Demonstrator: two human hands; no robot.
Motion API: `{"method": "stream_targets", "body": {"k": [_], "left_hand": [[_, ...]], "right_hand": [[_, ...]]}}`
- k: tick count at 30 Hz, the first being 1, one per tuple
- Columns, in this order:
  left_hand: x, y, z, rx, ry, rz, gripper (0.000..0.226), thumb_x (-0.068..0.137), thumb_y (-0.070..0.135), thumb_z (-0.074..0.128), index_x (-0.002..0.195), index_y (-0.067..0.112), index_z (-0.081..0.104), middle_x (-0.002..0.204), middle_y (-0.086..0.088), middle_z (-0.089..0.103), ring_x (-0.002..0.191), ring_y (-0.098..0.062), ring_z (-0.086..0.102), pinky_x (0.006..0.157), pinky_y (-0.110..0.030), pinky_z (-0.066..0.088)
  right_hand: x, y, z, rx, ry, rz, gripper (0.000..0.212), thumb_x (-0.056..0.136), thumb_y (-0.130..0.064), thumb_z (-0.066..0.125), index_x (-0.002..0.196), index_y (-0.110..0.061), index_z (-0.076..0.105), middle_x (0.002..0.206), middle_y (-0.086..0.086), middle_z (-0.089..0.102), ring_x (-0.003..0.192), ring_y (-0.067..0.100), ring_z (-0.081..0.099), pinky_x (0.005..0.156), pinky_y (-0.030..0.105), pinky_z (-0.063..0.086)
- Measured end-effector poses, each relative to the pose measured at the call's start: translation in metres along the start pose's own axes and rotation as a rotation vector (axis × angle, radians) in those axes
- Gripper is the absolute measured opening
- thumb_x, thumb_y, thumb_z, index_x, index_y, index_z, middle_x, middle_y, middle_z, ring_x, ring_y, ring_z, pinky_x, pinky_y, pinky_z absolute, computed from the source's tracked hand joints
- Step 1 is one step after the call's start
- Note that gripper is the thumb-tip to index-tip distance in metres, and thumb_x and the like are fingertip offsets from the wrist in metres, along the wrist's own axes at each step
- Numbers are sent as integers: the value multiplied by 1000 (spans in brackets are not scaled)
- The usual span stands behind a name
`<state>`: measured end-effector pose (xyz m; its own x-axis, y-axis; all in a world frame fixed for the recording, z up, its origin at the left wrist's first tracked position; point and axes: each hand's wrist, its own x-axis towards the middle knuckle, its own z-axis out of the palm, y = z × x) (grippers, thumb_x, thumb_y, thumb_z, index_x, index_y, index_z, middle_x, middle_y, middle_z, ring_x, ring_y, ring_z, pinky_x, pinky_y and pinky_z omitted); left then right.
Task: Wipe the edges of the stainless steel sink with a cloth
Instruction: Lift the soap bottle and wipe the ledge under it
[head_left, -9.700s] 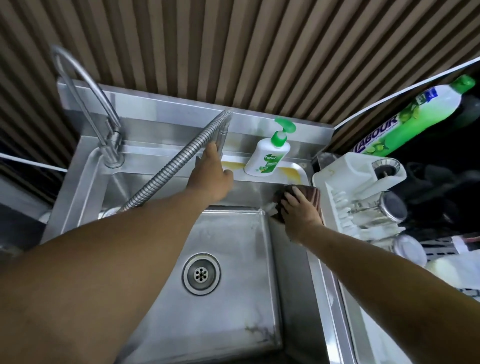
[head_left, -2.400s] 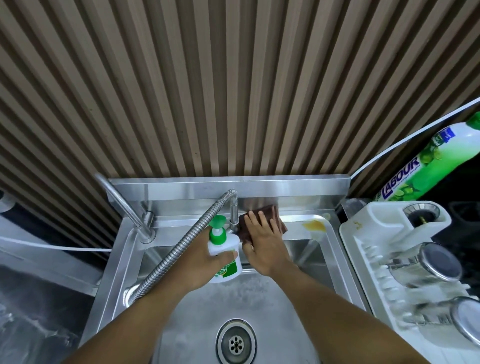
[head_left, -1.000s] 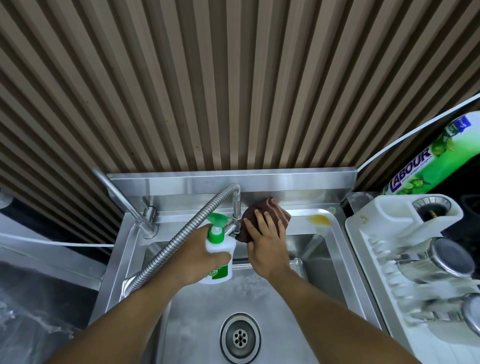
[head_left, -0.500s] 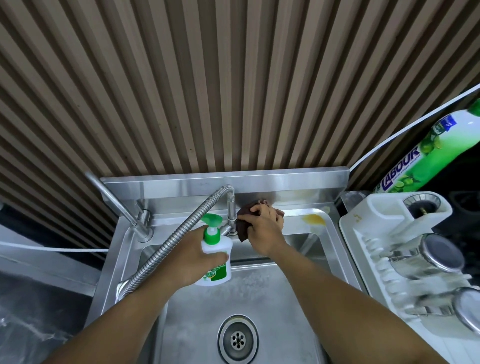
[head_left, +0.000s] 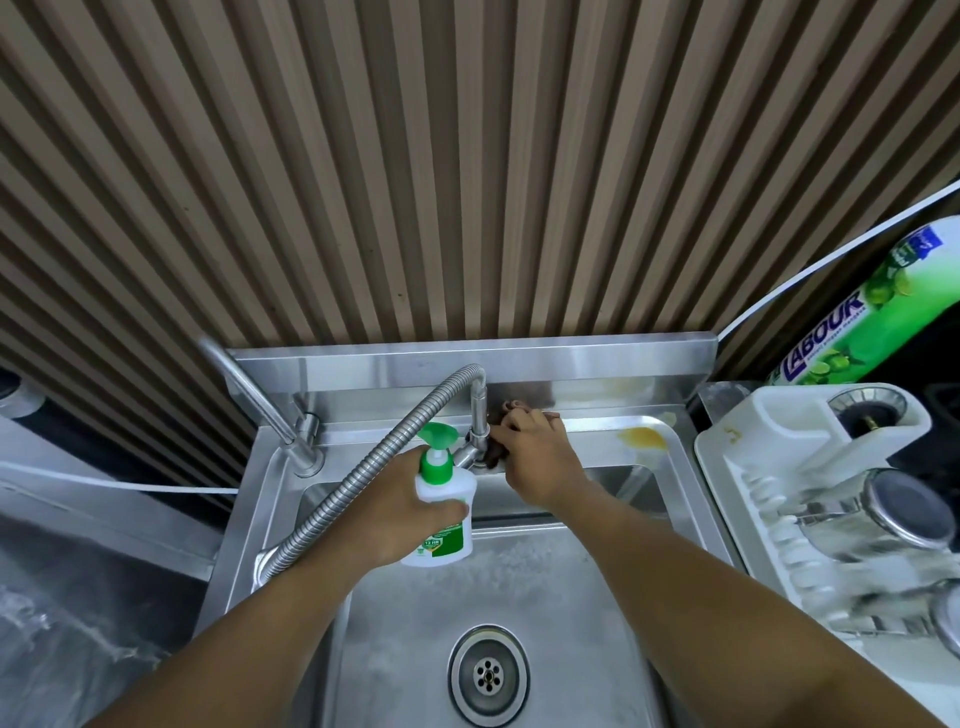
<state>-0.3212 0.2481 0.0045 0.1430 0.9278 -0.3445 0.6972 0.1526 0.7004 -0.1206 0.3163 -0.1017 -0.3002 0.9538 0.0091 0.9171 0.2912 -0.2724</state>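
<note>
The left hand (head_left: 400, 514) grips a white pump soap bottle (head_left: 444, 525) upright above the basin, just right of the flexible hose (head_left: 363, 478). The right hand (head_left: 535, 457) closes curled fingers on the brown cloth (head_left: 493, 453), pressed to the sink (head_left: 597, 441) rear ledge at the hose fitting. A yellow stain (head_left: 641, 436) lies further right, near the white dish rack (head_left: 753, 467).

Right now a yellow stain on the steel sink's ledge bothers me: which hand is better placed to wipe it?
Right. The right hand grips the dark brown cloth on that ledge near the yellow stain; the left hand holds the white soap bottle.
</note>
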Motion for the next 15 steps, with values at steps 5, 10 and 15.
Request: {"method": "stream_targets", "body": {"k": [5, 10, 15], "left_hand": [[0, -6, -4, 49, 2, -20, 29, 77, 29, 80, 101, 28, 63, 96, 5, 69, 85, -6, 63, 65, -21, 46], [0, -10, -5, 80, 11, -37, 30, 78, 29, 79, 102, 26, 62, 96, 4, 69, 83, -6, 63, 64, -21, 46], [2, -9, -5, 87, -11, -21, 27, 79, 29, 78, 101, 27, 62, 94, 8, 67, 82, -2, 61, 61, -20, 43]], "right_hand": [[-15, -3, 19, -25, 129, 129, 46, 70, -13, 72, 114, -26, 73, 107, 4, 62, 117, 34, 55, 93, 45, 41], [-43, -15, 37, -71, 265, 198, 58, 65, -10, 76, 122, -20, 70, 104, 7, 61, 97, 33, 57, 90, 46, 46], [-61, -24, 49, -179, 272, 150, 67, 68, -12, 69, 135, -15, 61, 120, 12, 61, 108, 34, 56, 92, 48, 44]]}}
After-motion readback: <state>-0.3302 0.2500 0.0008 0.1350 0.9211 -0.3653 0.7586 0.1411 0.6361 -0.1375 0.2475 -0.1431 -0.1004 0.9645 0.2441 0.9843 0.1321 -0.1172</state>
